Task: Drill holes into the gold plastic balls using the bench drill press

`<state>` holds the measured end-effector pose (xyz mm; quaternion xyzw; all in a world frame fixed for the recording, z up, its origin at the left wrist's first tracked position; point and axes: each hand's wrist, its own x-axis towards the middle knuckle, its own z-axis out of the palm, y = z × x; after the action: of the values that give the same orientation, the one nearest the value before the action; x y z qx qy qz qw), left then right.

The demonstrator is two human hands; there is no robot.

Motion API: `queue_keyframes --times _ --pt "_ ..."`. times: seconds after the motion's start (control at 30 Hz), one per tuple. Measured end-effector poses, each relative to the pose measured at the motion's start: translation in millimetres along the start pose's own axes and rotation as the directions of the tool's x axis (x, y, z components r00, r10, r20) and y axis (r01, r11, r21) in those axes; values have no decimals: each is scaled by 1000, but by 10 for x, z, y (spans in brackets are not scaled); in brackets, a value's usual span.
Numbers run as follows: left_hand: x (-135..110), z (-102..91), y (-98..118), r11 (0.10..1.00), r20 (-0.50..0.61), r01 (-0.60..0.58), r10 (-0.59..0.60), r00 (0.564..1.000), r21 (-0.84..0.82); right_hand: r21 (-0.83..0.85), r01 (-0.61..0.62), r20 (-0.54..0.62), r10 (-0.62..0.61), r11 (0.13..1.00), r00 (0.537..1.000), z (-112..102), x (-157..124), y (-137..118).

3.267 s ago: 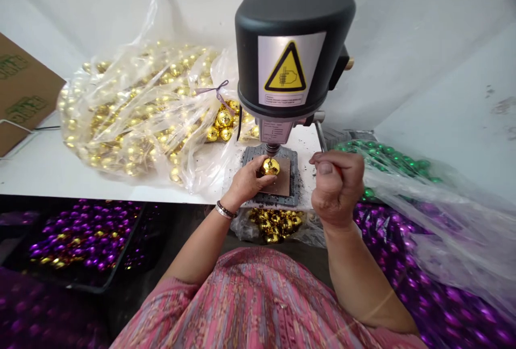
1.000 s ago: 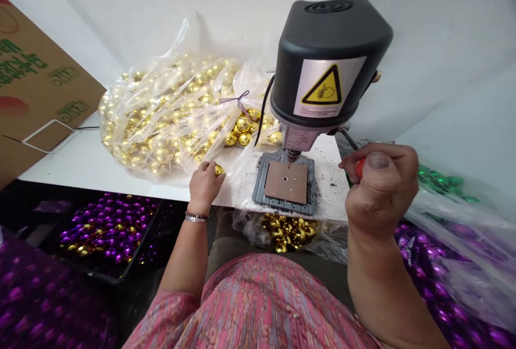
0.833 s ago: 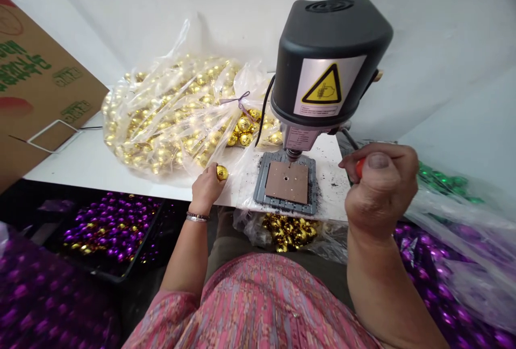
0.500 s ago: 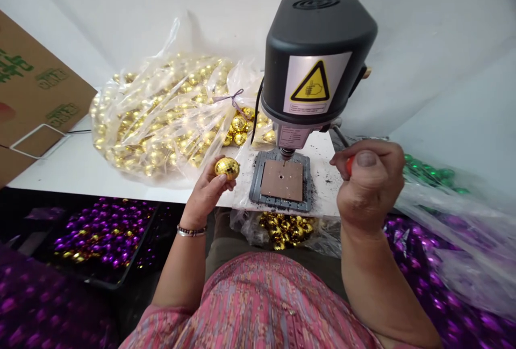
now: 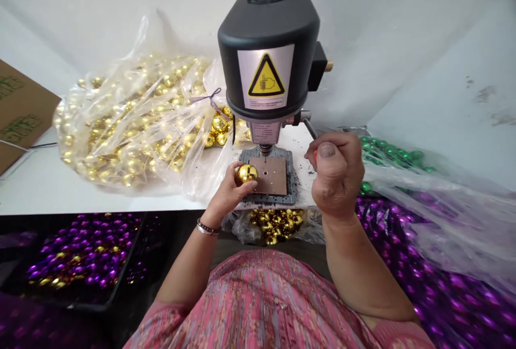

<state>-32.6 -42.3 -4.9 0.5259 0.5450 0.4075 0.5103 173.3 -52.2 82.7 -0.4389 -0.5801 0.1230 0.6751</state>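
My left hand (image 5: 228, 196) pinches a faceted gold ball (image 5: 246, 173) at the left edge of the brown pad (image 5: 273, 176) on the drill press base. The bit of the black drill press (image 5: 268, 53) hangs just above the pad, to the right of the ball. My right hand (image 5: 336, 174) is a closed fist round the red-tipped feed lever (image 5: 311, 131), right of the pad.
A clear bag of gold balls (image 5: 133, 118) lies left of the press on the white table (image 5: 48, 187). A second bag of gold balls (image 5: 276, 222) hangs below the table edge. Green balls (image 5: 387, 152) and purple balls (image 5: 407, 263) lie right; a purple-ball tray (image 5: 80, 249) and a cardboard box (image 5: 20, 112) sit left.
My left hand took a gold ball from beside the bag and carried it right to the pad's edge. My right fist stayed on the lever. The earlier ball under the bit is gone.
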Motion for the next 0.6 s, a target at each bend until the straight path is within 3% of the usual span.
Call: queue_keyframes --times 0.3,0.6 --pt "158 102 157 997 87 49 -55 995 66 -13 35 32 -34 999 999 -30 23 -23" --pt "244 159 221 986 73 97 -108 992 136 38 66 41 -68 997 997 -41 45 -66"
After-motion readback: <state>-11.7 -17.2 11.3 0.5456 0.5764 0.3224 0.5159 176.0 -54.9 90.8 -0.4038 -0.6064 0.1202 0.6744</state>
